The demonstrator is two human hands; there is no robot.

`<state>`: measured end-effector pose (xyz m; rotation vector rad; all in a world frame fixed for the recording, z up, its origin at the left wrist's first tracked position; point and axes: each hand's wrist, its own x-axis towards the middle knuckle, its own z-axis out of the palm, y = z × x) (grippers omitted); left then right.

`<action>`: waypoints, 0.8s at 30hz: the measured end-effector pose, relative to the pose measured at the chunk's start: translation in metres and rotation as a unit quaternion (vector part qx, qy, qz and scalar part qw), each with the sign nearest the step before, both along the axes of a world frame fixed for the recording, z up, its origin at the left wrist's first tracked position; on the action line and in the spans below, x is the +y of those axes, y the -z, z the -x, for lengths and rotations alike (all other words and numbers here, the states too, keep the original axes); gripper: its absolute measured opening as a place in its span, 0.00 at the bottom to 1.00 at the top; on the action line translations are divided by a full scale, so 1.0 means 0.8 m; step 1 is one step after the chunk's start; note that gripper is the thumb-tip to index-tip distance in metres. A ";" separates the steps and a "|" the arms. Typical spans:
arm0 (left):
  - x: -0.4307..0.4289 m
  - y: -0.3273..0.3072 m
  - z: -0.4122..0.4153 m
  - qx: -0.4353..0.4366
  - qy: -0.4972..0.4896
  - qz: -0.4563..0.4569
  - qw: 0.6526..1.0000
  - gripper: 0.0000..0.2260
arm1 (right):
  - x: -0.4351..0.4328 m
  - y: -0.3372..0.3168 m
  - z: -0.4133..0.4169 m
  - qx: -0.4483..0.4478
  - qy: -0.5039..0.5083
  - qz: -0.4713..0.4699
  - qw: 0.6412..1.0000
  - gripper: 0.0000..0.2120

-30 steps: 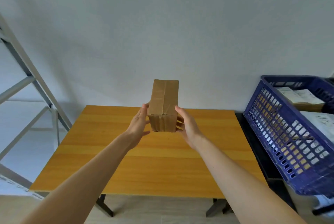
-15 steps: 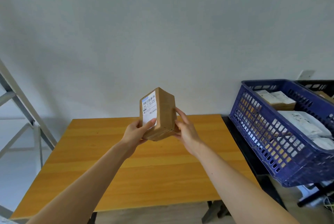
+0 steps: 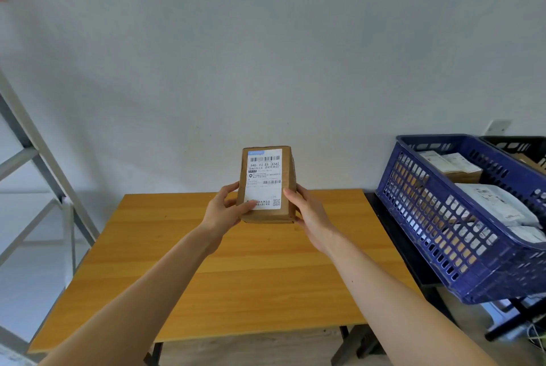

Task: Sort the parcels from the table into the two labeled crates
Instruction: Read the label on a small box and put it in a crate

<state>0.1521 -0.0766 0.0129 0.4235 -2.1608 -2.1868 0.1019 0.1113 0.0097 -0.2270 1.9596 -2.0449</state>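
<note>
A left hand [image 3: 222, 209] and a right hand [image 3: 307, 212] clasp a small cardboard box [image 3: 267, 185] between them, fingers curled round its lower sides, white label [image 3: 265, 178] facing the viewer. A wooden table [image 3: 236, 271] lies beneath the hands. Right of the right hand, a blue crate [image 3: 461, 227] holds parcels. Misreading the small label could send the box into the wrong crate.

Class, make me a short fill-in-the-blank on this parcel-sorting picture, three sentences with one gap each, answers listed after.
1. The cardboard parcel is held up by ____ hands, the left hand and the right hand.
2. The side of the parcel facing the camera carries a white shipping ____.
3. The crate nearest the wooden table is ____ in colour.

Missing words: two; label; blue
</note>
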 end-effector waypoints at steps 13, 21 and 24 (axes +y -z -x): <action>-0.004 -0.006 -0.006 -0.012 0.012 -0.010 1.000 0.25 | 0.014 -0.017 -0.030 0.038 0.036 -0.021 0.998 0.15; 0.030 -0.023 0.003 0.001 0.091 0.024 0.996 0.14 | 0.053 -0.013 -0.056 0.031 0.121 -0.025 0.992 0.18; 0.058 -0.020 0.005 0.004 0.115 0.027 0.993 0.11 | 0.079 -0.013 -0.069 0.029 0.148 -0.037 0.988 0.19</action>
